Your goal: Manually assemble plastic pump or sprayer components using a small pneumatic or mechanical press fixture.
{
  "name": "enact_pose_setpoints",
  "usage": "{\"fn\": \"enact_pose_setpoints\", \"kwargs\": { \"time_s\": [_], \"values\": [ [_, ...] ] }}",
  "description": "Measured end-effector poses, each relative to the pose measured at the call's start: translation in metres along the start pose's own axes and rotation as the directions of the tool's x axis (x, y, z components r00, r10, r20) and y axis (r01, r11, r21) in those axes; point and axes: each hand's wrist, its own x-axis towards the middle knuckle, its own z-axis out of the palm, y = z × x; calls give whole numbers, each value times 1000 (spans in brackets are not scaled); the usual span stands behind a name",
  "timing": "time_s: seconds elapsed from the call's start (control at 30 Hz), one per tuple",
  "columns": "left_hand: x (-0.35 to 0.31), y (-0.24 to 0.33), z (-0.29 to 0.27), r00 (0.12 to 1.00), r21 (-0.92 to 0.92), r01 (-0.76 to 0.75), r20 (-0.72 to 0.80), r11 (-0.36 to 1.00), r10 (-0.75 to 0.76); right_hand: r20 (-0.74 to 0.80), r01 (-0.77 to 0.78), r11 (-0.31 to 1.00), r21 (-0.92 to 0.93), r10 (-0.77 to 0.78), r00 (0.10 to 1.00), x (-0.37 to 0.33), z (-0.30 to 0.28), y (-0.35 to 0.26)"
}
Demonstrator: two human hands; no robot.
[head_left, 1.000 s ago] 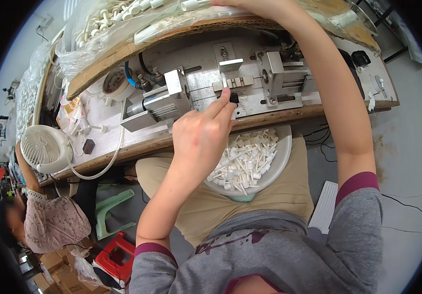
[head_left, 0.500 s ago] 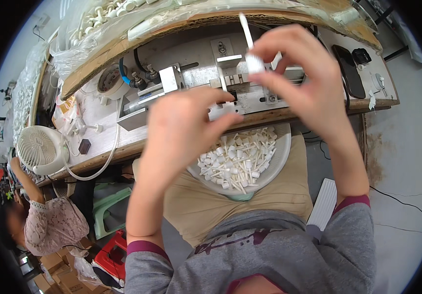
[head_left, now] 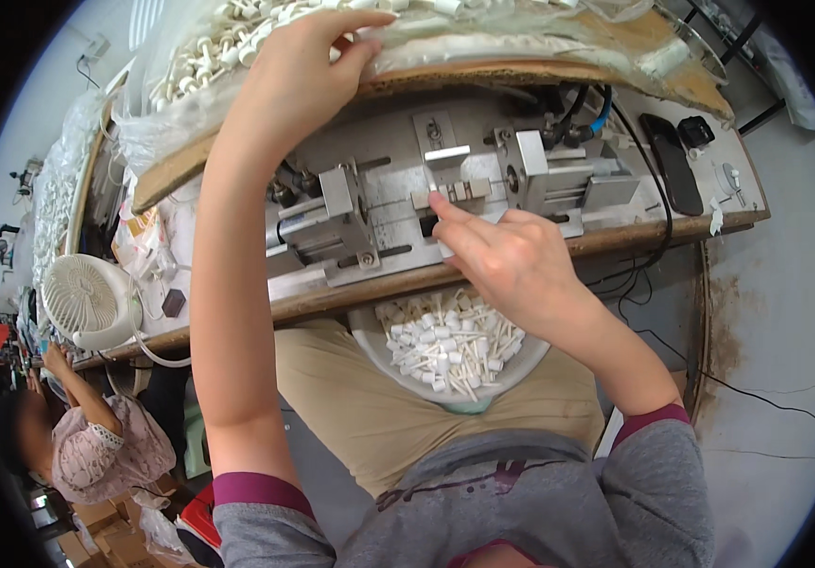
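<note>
My left hand is up at the far edge of the bench, over a clear plastic bag of white plastic parts. Its index finger and thumb are apart, and nothing shows between them. At the metal fixture my right hand has its index finger stretched onto the small slotted block, the other fingers curled in. A bit of white shows beneath those fingers, but what they hold is mostly hidden. Between my legs and the bench sits a white bowl heaped with white capped sticks.
Metal clamp units stand left and right of the block. A cardboard edge runs behind. A phone lies at right; a white fan stands at left. Another person sits beyond it.
My left hand has gone from the fixture up to the bag. My right hand, which held a white capped stick in the air, has come down to the block; that stick no longer shows there.
</note>
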Motion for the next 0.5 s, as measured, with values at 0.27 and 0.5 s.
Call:
{"fn": "enact_pose_setpoints", "kwargs": {
  "time_s": [0.27,0.5],
  "values": [
    [-54,26,-18,989,-301,-79,-143,950,37,123,-24,999,-21,27,992,14,-11,-3],
    [-125,36,-9,985,-369,-56,-170,928,-9,183,-160,936,312,106,977,86,-57,25]
  ]
}}
